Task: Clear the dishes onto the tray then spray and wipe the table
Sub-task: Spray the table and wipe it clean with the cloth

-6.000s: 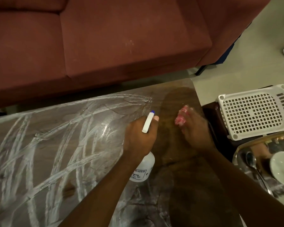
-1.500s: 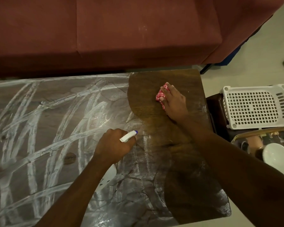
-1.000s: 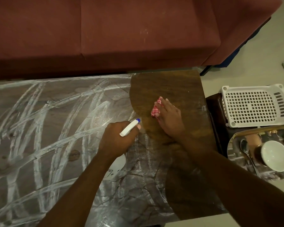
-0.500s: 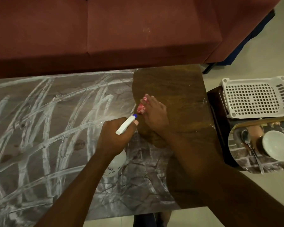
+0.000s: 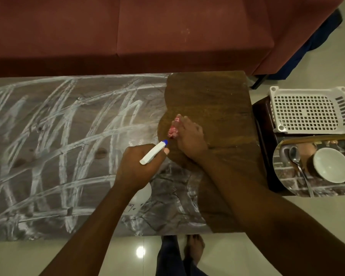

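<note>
Writing: the spray bottle [image 5: 142, 194] has a label with a few dark letters, but the forearm covers most of it and I can't read them.
Left hand [image 5: 136, 168]: clenched round the bottle's neck, its white, blue-tipped nozzle pointing towards the cloth [image 5: 173, 131].
Right hand [image 5: 189, 136]: fingers laid out over the bunched red-and-white cloth, pressing it onto the table [image 5: 217, 100] just beyond the nozzle.
Table surface: white smeared streaks cross the left and middle; the right end is dark, bare wood.
Count: one bottle, one cloth, one tray [image 5: 287, 186], one white bowl [image 5: 331, 165], one spoon [image 5: 297, 162], one white perforated basket [image 5: 305, 110].
Dishes: bowl and spoon lie on the tray, on a dark stand off the table's right end, the basket just behind.
Around: a dark red sofa [image 5: 127, 32] runs along the far side; bare feet [image 5: 193, 248] show on the pale floor.
</note>
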